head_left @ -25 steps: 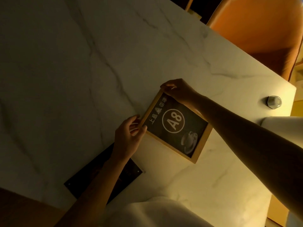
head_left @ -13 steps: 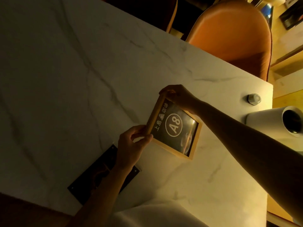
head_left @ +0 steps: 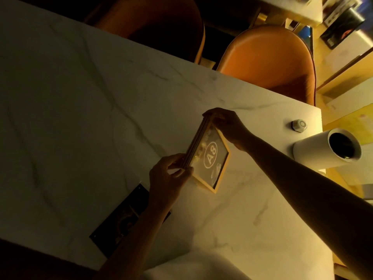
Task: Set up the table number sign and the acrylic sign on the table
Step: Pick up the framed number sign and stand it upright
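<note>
The table number sign (head_left: 213, 156) is a wooden-framed dark panel marked "A8". It stands tilted up on its lower edge on the white marble table (head_left: 80, 118). My left hand (head_left: 168, 176) grips its near top corner. My right hand (head_left: 226, 123) pinches its far top corner. A flat dark acrylic sign (head_left: 121, 219) lies on the table near the front edge, partly under my left forearm.
Two orange chairs (head_left: 268, 59) stand at the far side of the table. A white cylinder with a dark opening (head_left: 327, 150) and a small hexagonal call button (head_left: 299, 125) sit at the table's right end. Something pale (head_left: 193, 265) is below me at the front.
The sign has been raised from lying nearly flat to standing steeply on its lower edge. Both hands stayed on its top corners. The camera view has shifted toward the chairs.
</note>
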